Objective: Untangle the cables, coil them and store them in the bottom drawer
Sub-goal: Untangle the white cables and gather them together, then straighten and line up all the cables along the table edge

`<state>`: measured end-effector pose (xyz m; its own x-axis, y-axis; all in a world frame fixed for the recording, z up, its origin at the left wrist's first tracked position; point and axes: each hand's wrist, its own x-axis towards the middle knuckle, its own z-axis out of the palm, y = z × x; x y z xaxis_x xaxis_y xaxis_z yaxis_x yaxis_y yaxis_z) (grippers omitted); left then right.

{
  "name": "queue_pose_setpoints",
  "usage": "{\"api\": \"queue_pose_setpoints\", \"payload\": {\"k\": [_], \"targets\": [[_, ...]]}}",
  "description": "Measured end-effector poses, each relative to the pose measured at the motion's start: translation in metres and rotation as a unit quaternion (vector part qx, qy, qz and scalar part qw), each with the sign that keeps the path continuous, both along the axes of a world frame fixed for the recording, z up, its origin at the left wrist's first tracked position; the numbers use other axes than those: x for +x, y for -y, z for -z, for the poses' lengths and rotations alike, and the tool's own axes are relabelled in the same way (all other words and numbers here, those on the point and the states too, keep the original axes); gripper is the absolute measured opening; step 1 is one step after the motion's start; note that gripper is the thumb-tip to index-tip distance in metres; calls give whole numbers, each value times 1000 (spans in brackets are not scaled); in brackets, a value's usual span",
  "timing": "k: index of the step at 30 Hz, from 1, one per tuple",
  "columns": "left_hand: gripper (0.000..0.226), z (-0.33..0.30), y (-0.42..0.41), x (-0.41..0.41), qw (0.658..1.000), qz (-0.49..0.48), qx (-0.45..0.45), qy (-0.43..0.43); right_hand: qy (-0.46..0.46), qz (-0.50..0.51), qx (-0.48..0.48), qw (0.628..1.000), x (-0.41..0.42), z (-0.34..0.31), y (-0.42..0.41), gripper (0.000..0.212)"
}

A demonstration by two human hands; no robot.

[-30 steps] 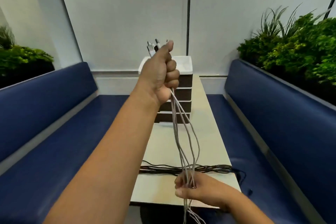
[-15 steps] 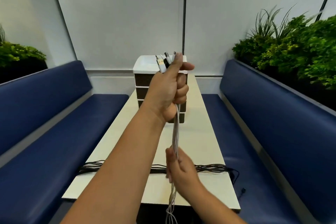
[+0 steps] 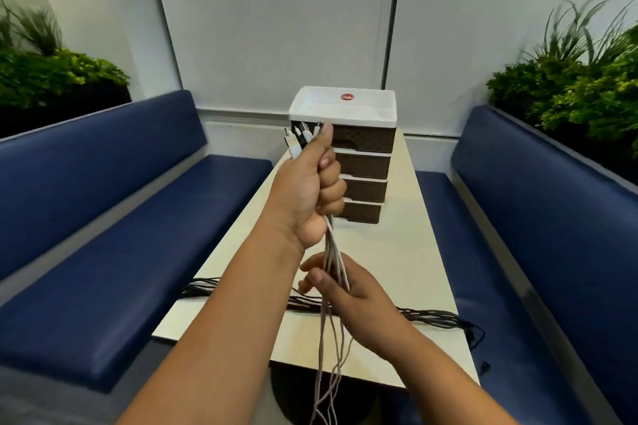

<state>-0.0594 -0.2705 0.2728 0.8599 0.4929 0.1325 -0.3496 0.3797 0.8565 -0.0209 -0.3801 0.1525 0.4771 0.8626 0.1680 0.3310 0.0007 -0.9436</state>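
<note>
Both hands hold the white cables [image 3: 333,254]: the left hand [image 3: 309,190] grips them in a fist, plugs sticking up above the thumb, and the right hand [image 3: 340,286] below closes loosely round the hanging strands. Black cables [image 3: 428,316] lie across the counter [image 3: 397,262] near its front edge, well short of the drawer unit [image 3: 359,162] whose bottom drawer [image 3: 362,212] is closed.

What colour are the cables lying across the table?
Black cables, lying across the table; clearest in the head view.
</note>
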Motion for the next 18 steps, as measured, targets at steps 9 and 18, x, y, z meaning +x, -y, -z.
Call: {"api": "queue_pose_setpoints", "payload": {"k": [9, 18], "targets": [[47, 39, -80, -60, 991, -113, -65, -26, 55, -136, -145, 978, -25, 57, -58, 20], [48, 110, -178, -143, 961, -191, -192, -58, 96, -194, -282, 935, -19, 90, -154, 71]]}}
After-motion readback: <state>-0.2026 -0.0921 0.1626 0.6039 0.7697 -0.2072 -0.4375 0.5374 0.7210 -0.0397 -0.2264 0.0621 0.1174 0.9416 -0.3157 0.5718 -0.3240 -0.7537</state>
